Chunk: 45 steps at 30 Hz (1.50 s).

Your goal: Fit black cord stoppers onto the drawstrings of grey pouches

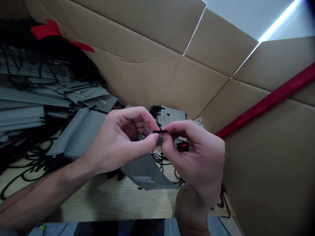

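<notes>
Between thumb and fingertip, my left hand (123, 141) pinches one end of a short black length of cord (159, 131). The other end is pinched by my right hand (197, 154), close beside it. Below them hangs a grey drawstring pouch (145, 168) with white lettering, its lower edge near my right wrist. Its upper part is hidden behind my fingers, so how the cord joins it cannot be seen. Something black with a red glint (183, 146) shows by my right palm; I cannot tell if it is held.
Grey pouches with black cords (78, 131) are heaped on the left, under black cords and a red strip (46, 30). Another stack (172, 114) stands behind my hands. Cardboard walls (137, 39) enclose the wooden table (123, 200); a dark red band (268, 100) crosses the right wall.
</notes>
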Tool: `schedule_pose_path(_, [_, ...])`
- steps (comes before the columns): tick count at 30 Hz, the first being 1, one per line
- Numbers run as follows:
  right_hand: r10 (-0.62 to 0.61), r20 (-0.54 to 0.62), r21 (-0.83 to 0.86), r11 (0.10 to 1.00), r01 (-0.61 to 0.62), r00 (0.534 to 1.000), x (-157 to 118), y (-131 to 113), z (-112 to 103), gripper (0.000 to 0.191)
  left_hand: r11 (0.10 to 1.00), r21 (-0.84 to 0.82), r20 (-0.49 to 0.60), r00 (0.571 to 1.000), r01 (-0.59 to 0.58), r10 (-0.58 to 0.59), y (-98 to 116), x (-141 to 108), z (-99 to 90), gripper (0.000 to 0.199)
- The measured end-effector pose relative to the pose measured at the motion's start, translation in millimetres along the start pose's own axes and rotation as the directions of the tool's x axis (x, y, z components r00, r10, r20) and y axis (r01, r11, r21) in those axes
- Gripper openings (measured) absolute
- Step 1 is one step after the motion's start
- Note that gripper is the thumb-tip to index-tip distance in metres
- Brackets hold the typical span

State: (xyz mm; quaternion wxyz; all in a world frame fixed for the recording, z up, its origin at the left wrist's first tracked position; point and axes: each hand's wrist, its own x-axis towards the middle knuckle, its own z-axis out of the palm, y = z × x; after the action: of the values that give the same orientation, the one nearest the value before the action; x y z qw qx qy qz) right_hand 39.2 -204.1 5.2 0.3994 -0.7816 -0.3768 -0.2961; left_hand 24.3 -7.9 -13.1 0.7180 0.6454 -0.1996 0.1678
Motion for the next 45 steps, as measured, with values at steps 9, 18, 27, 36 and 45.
schedule_pose_path(9, [0.014,0.051,0.083,0.996,-0.019,0.999,0.5,7.1,-4.0,0.015,0.996,-0.054,0.013,0.997,0.076,-0.075,-6.7,-0.1,-6.0,0.022])
schedule_pose_path(18, [0.018,0.105,0.34,0.939,-0.053,0.994,5.3,18.1,-7.3,0.014,0.999,-0.026,0.1,0.994,0.036,-0.034,-1.3,-1.4,-7.0,0.019])
schedule_pose_path(27, [0.148,0.218,0.37,0.902,-0.222,0.965,5.9,20.3,-13.5,0.006,0.984,0.176,0.172,0.985,-0.019,-0.011,6.7,0.6,-9.5,0.011])
schedule_pose_path(36, [0.254,0.235,0.509,0.79,-0.342,0.938,9.8,23.4,-18.3,0.01,0.959,0.278,0.325,0.934,0.054,-0.147,16.5,5.1,-17.3,0.007])
schedule_pose_path(45, [0.046,0.42,0.473,0.841,-0.262,0.906,8.0,33.3,-19.9,0.034,0.915,0.393,0.331,0.914,0.093,-0.235,12.5,1.3,-17.7,0.023])
